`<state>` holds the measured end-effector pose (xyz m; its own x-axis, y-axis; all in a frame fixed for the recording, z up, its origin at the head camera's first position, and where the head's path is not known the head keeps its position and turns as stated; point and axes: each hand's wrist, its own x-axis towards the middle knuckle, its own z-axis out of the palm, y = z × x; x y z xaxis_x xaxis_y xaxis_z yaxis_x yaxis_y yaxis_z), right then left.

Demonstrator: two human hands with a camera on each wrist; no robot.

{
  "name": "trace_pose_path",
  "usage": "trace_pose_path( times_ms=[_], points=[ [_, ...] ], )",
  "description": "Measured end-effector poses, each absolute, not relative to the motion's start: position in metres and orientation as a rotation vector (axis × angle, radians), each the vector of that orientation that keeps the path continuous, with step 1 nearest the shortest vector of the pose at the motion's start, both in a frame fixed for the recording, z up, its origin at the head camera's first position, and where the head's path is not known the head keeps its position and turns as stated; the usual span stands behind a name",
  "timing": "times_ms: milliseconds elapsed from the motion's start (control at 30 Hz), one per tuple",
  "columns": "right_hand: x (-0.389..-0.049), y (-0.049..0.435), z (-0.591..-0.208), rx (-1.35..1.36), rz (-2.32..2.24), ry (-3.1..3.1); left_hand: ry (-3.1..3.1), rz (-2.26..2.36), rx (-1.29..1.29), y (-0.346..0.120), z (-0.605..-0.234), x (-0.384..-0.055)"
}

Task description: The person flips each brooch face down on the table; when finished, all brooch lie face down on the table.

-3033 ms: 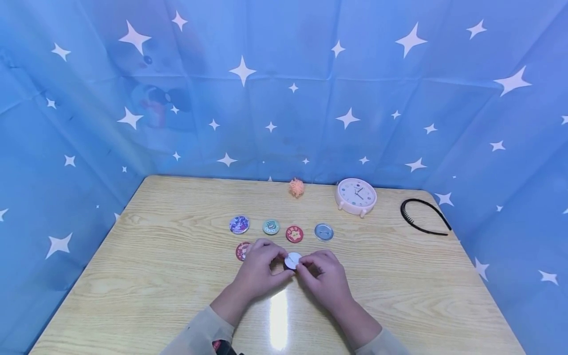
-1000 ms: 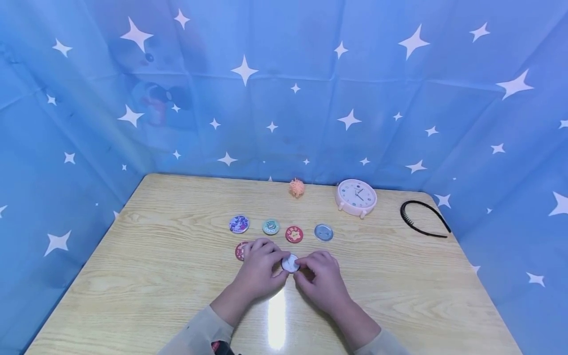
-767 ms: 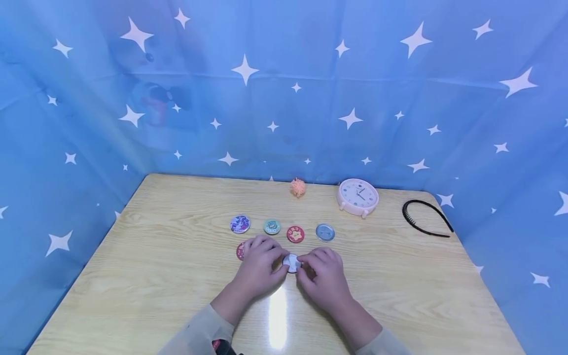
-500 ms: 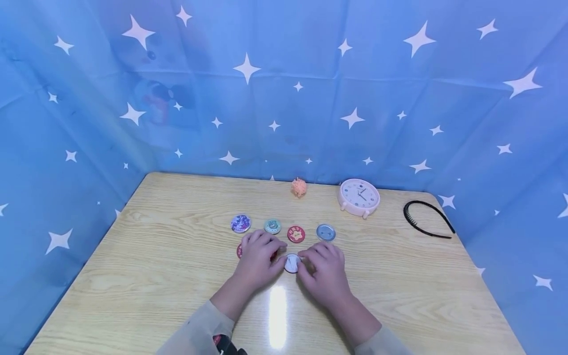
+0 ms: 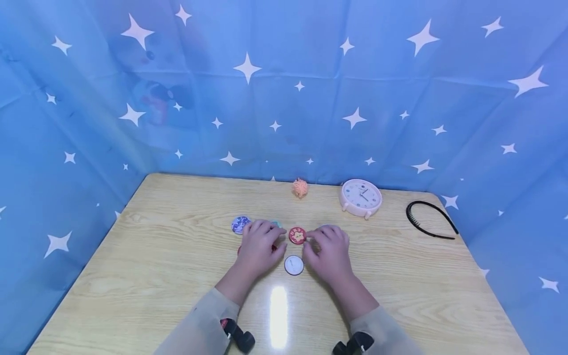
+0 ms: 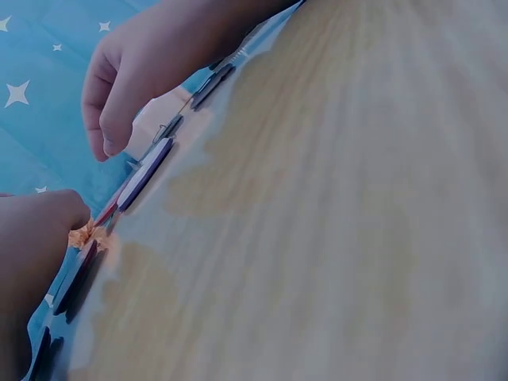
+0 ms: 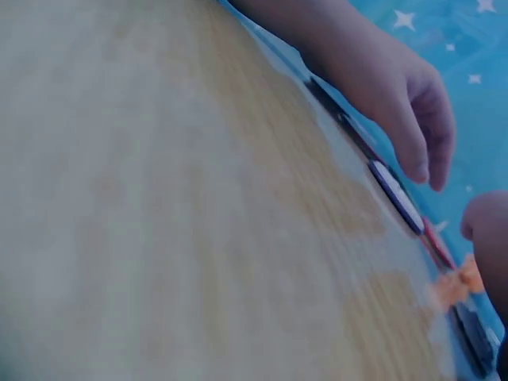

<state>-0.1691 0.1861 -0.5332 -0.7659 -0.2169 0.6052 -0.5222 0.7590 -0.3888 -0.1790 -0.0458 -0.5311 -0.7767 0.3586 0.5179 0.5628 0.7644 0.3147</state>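
A round pin badge with its white back up [image 5: 294,265] lies on the table between both hands, free of any fingers. Beyond it sits a red badge with a yellow star [image 5: 297,235]. My right hand [image 5: 329,252] has loosely bent fingers, the index fingertip right at that star badge's right edge; it covers nearly all of the silver-backed badge. My left hand [image 5: 259,248] hovers left of the white-backed badge, fingers relaxed and holding nothing. It hides most of a teal badge [image 5: 276,224] and a second red badge [image 5: 239,250]. A purple badge [image 5: 240,225] shows just beyond it.
At the back of the wooden table [image 5: 177,276] lie an orange fuzzy ball [image 5: 300,188] and a pink clock [image 5: 361,198]. A black headband [image 5: 414,222] rests near the right edge. A blue star-patterned curtain [image 5: 284,98] surrounds the table's back and sides.
Both hands have let go of the white-backed badge, which stays on the table. They have moved forward and apart, the right one now over the silver-backed badge and beside the star badge.
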Motion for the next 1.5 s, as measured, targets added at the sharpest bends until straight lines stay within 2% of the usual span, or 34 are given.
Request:
trace_pose_path(
  times_ms=[367,633,1500],
  points=[
    [-0.193,0.195,-0.527,0.534,0.746,-2.524,-2.623,-0.584,-0.682,-0.026,-0.527,-0.194],
    [-0.192,0.194,-0.527,0.494,0.690,-2.736,-2.767,-0.495,-0.654,-0.019,-0.527,-0.201],
    [-0.187,0.186,-0.532,0.495,0.693,-2.815,-2.857,-0.567,-0.486,-0.017,-0.524,-0.192]
  ],
)
